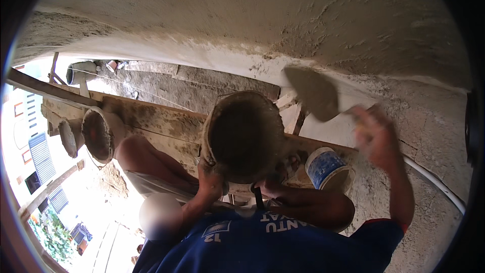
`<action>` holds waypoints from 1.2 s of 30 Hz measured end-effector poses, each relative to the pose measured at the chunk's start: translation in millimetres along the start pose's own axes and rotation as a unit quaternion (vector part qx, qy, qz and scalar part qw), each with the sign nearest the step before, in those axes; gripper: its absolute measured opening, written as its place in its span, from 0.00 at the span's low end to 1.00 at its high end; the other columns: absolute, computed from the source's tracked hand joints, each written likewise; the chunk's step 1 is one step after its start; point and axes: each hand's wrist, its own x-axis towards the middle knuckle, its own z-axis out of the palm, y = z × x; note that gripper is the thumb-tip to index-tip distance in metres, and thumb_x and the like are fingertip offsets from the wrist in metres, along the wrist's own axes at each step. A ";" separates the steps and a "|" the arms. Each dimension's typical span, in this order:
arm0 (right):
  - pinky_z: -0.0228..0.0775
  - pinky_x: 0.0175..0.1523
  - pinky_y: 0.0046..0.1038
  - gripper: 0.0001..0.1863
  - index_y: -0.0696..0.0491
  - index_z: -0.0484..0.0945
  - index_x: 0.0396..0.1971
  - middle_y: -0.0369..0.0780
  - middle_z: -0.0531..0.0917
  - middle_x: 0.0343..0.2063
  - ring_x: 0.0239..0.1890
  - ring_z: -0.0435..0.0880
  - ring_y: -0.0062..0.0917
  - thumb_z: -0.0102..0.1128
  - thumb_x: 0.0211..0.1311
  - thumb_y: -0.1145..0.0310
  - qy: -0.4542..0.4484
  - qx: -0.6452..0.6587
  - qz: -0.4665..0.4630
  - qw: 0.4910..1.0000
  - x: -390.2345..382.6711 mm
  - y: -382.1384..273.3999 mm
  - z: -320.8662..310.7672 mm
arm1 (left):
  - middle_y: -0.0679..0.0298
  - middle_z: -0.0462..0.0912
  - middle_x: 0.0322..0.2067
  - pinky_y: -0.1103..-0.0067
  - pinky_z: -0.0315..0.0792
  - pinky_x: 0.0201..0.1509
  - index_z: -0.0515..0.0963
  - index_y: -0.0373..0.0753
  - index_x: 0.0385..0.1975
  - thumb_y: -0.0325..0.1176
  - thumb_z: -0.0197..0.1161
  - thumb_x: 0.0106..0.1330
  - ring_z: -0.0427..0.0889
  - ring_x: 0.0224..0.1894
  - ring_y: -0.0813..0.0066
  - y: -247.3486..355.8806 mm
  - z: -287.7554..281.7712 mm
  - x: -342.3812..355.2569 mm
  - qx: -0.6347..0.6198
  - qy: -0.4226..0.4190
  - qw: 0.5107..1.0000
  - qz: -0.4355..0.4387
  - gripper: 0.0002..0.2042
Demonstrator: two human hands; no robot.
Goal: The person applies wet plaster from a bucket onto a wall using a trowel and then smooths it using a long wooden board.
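A mortar-caked bucket (280,134) stands in front of me, its dark inside in shadow. My left hand (208,179) grips its near left side, fingers closed on the wall. To the right, my right hand (375,134) is raised and smeared by motion. It is closed round the handle of a trowel (314,93), whose broad grey blade points up and left, close to the plastered wall (227,15). Whether mortar lies on the blade I cannot tell.
Wooden planks (156,121) run under the bucket and my bent legs. A blue and white pail (323,167) lies tilted at right, beside a white pipe (439,184). Two crusted buckets (103,136) (70,136) sit at the left. Beyond the planks' left side is a bright drop.
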 end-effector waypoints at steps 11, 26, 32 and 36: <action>0.71 0.37 0.33 0.20 0.52 0.73 0.44 0.46 0.75 0.33 0.41 0.74 0.39 0.55 0.47 0.67 -0.003 -0.387 -0.170 0.906 37.0 -16.9 148.1 | 0.49 0.71 0.49 0.74 0.65 0.54 0.54 0.32 0.59 0.29 0.56 0.50 0.71 0.52 0.64 42.3 54.9 44.7 0.123 0.026 0.977 0.173 0.33; 0.73 0.37 0.36 0.19 0.49 0.74 0.42 0.44 0.79 0.30 0.32 0.79 0.40 0.60 0.48 0.63 0.065 0.089 -0.156 0.982 30.5 6.9 183.2 | 0.51 0.71 0.45 0.72 0.64 0.53 0.60 0.32 0.55 0.28 0.64 0.45 0.71 0.48 0.62 47.0 16.4 23.3 0.166 0.026 0.958 0.234 0.33; 0.73 0.38 0.36 0.19 0.50 0.73 0.42 0.44 0.79 0.31 0.32 0.79 0.40 0.61 0.48 0.64 0.027 0.043 -0.168 0.984 32.3 -13.0 119.2 | 0.47 0.60 0.51 0.64 0.56 0.58 0.68 0.35 0.49 0.31 0.60 0.49 0.60 0.55 0.52 -9.8 -12.4 29.4 0.280 0.028 0.938 0.204 0.24; 0.72 0.37 0.33 0.20 0.50 0.74 0.41 0.44 0.79 0.32 0.34 0.79 0.38 0.65 0.43 0.65 -0.059 0.049 -0.170 0.982 24.0 -42.5 65.8 | 0.46 0.58 0.52 0.65 0.54 0.58 0.70 0.36 0.47 0.30 0.54 0.52 0.59 0.55 0.49 -63.8 -34.7 13.5 0.417 0.057 0.886 0.197 0.20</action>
